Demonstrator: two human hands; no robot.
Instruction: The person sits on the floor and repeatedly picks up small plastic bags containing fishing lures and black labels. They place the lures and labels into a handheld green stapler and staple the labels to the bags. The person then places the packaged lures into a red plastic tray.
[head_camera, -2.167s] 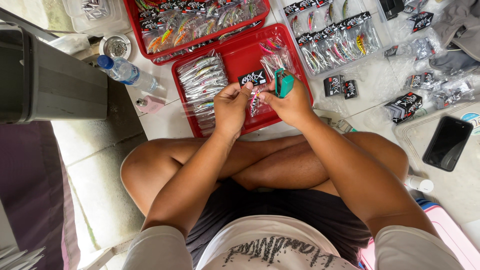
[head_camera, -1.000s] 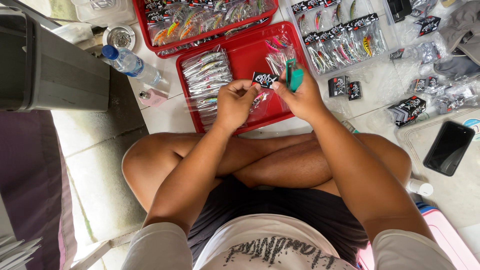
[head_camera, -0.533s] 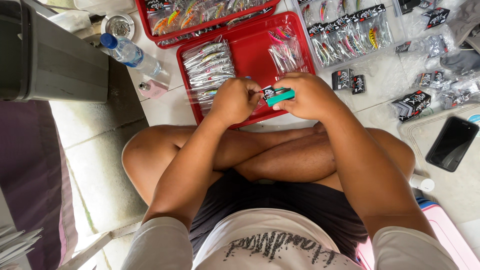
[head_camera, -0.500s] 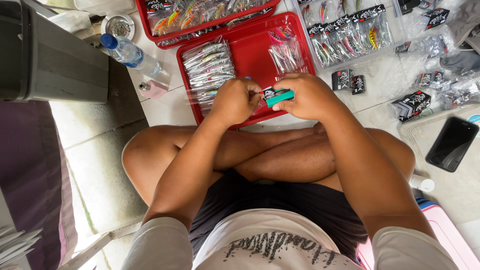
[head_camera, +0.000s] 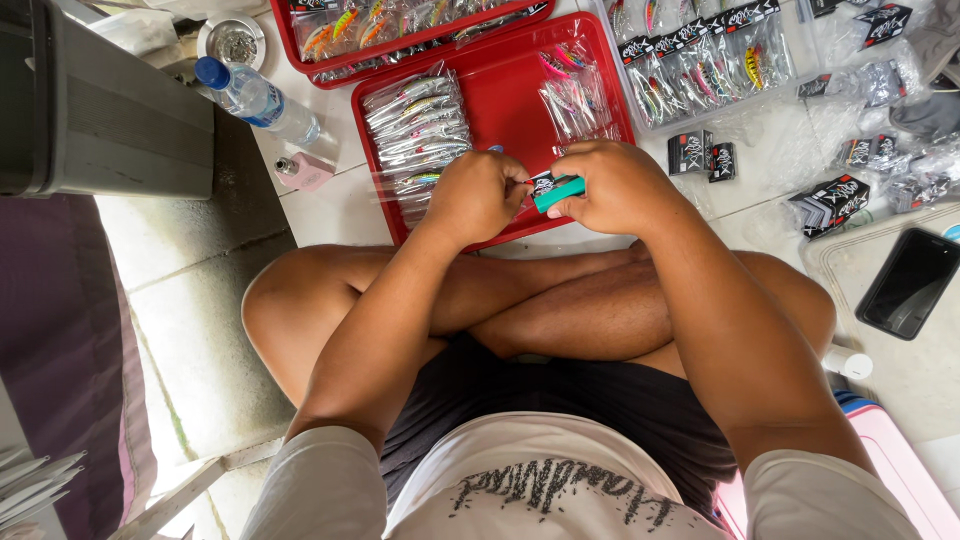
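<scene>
Teal stapler (head_camera: 558, 193) sits clamped in my right hand (head_camera: 612, 186); my left hand (head_camera: 478, 194) pinches a small packet (head_camera: 541, 183) (black header card) above the red tray (head_camera: 505, 95).

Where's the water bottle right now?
In the head view the water bottle lies on its side at the upper left, on the floor between the dark grey bin and the red tray, just above a small pink object.

Left hand (head_camera: 478, 195) and right hand (head_camera: 618, 185) meet over the red tray (head_camera: 500, 95), pinching a small packet (head_camera: 543, 182) and a teal tool (head_camera: 558, 194). A water bottle (head_camera: 257, 99) lies at ten o'clock; a phone (head_camera: 908, 283) at three.
</scene>
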